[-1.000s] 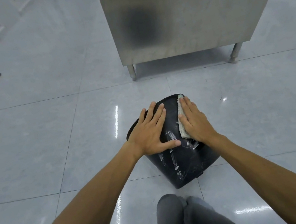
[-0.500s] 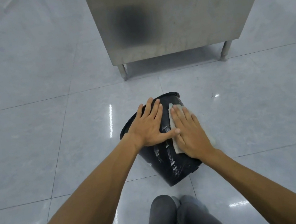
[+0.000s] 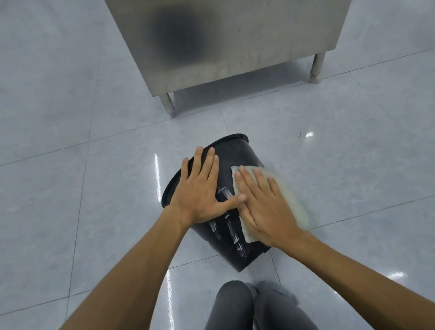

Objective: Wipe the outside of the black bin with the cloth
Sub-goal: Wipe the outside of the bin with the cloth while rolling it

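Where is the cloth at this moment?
In the head view, the cloth lies flat under the right hand on the right side of the tipped black bin.

I see a matt black plastic bin, streaked pale; a soft, nubbly cloth; glossy floor tiles; a brushed metal cabinet at upper centre.

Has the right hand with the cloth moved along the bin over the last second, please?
Yes. The right hand and cloth slid down the bin, away from its rim, toward its base.
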